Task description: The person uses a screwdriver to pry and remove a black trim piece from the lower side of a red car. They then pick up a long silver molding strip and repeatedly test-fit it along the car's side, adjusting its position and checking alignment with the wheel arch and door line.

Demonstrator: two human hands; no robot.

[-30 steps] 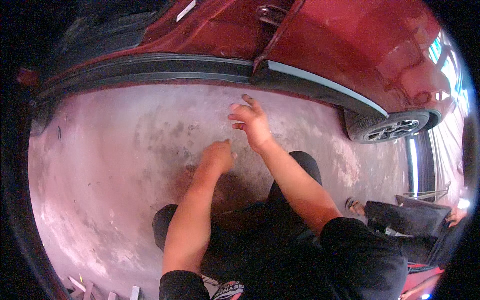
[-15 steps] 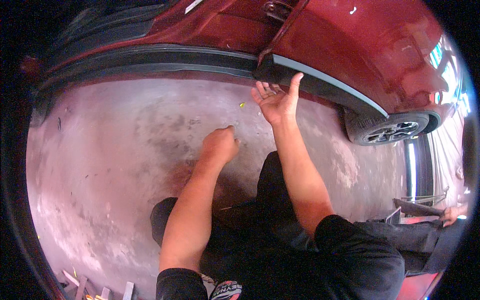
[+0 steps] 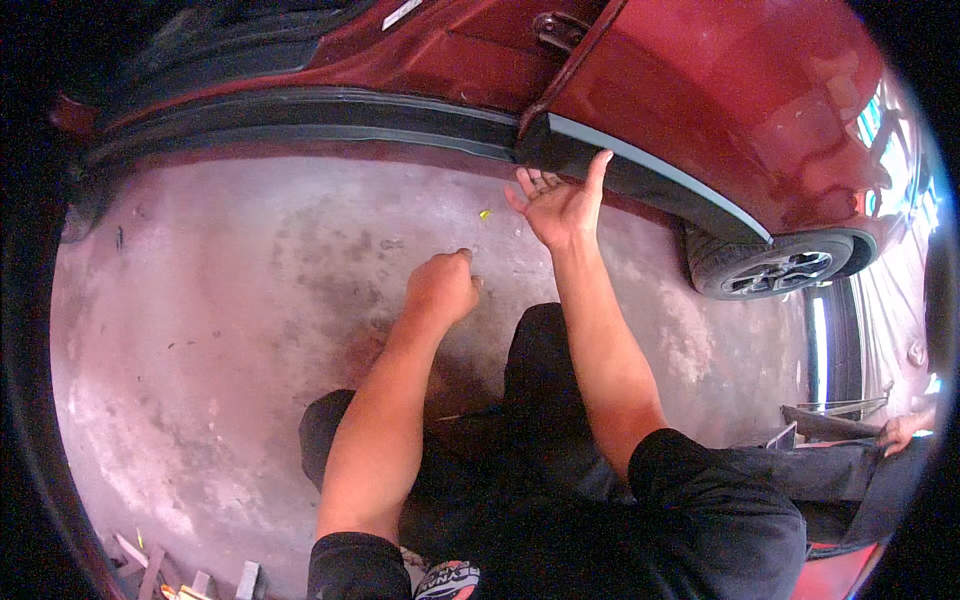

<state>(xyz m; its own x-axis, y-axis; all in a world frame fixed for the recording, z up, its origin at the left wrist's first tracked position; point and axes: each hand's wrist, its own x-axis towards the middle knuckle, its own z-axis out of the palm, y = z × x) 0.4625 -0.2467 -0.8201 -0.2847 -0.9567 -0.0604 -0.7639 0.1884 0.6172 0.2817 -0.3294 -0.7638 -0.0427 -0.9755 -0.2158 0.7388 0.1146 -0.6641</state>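
Observation:
My right hand (image 3: pixel 562 214) is palm up with its fingers apart, thumb raised. It is at the lower edge of the black trim (image 3: pixel 630 178) along the bottom of a red car door (image 3: pixel 690 110); whether the fingertips touch the trim is unclear. A light grey strip (image 3: pixel 655 158) runs along the top of that trim. Lower and to the left, my left hand (image 3: pixel 443 288) is closed in a fist over the floor, away from the car. What it holds, if anything, is hidden by its curled fingers.
A black sill (image 3: pixel 300 118) runs along the car's bottom at left. A wheel (image 3: pixel 775 265) stands at right. Another person's hand (image 3: pixel 905 432) shows at the far right, beside dark fabric. Wood pieces (image 3: pixel 150 570) lie at the lower left of the stained floor (image 3: pixel 220 300).
The view has shifted slightly, so the car sits a little lower in it. My right hand appears marginally farther right, still spread; my left fist has barely moved.

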